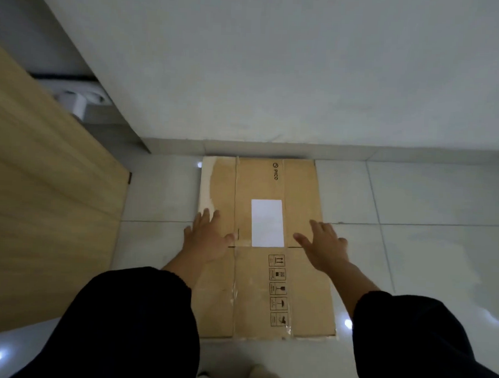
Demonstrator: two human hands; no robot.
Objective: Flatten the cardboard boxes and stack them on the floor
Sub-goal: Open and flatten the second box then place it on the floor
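Observation:
A flattened brown cardboard box (266,289) lies on the white tiled floor, its far edge against the wall's skirting. It carries a white label (267,222), a printed logo near the far end and a column of handling symbols near me. My left hand (207,240) is spread, fingers apart, over the box's left part, holding nothing. My right hand (324,247) is spread the same way over the right edge of the box. Whether the palms touch the cardboard I cannot tell. Both arms wear black sleeves.
A wooden panel (42,194) stands along the left. Behind it, a white power socket (80,101) sits low by the wall. The grey-white wall (276,75) closes the far side. Glossy white tiles (425,253) stretch to the right of the box.

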